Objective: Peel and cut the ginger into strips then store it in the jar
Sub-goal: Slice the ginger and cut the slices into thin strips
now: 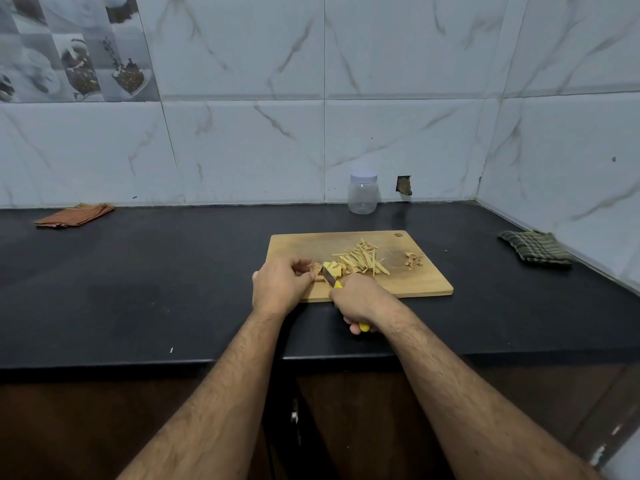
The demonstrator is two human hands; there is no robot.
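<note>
The left hand (280,285) pinches the ginger (317,268) at the cutting board's (429,285) near-left; the right hand (360,301) grips the knife (329,276). With fingertips so near the blade, a slip could nick them. The jar (362,194) stands capped, far behind.

The knife (330,279) gripped in the right hand (360,301) has a bright yellow handle and a dark blade. Just beyond that grip, the peeled ginger (332,269) shows pale yellow, while the piece under the left hand (278,287) keeps tan-brown skin. The strips (363,260) beside it are straw yellow, on a light honey-brown cutting board (415,282). The counter (138,289) is matt black. Far beyond the grip, the jar (362,195) is clear with a whitish lid. The cloth (74,214) far left is orange-brown checked; the one (535,251) far right is dark green plaid. The wall tiles (398,98) are white with grey veining.
</note>
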